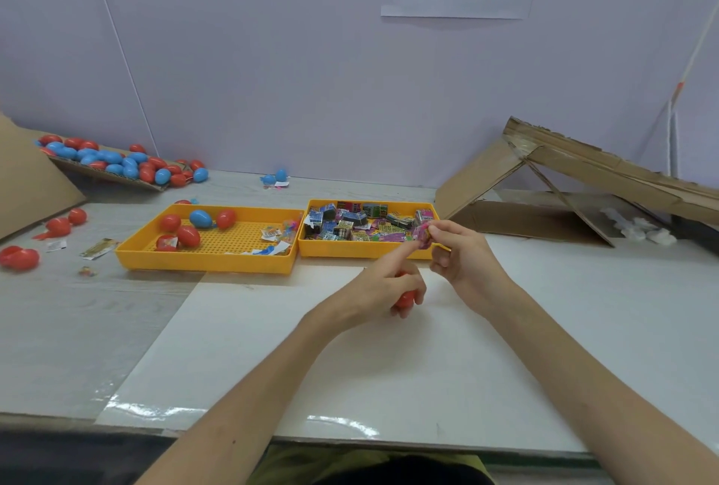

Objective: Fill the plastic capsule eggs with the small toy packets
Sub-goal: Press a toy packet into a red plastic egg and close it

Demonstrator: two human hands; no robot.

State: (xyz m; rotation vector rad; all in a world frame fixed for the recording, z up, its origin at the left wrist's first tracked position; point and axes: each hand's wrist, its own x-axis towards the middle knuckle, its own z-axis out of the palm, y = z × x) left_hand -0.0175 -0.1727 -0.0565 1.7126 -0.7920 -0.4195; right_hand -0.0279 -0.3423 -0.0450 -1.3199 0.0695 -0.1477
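Head view: both hands occupied, one egg and one packet held

My left hand has its lower fingers curled round a red capsule egg, held just above the white sheet. Its forefinger is stretched out with the tip at the packet. Most of the egg is hidden, so I cannot tell whether it is open or closed.

My right hand pinches a pink toy packet between thumb and fingertips, over the near right corner of the right yellow tray.

That tray holds a heap of loose packets. The left yellow tray touches it and holds red and blue eggs at its far left end, plus a few scraps.

A pile of eggs lies on cardboard at far left. A torn cardboard box stands at right.
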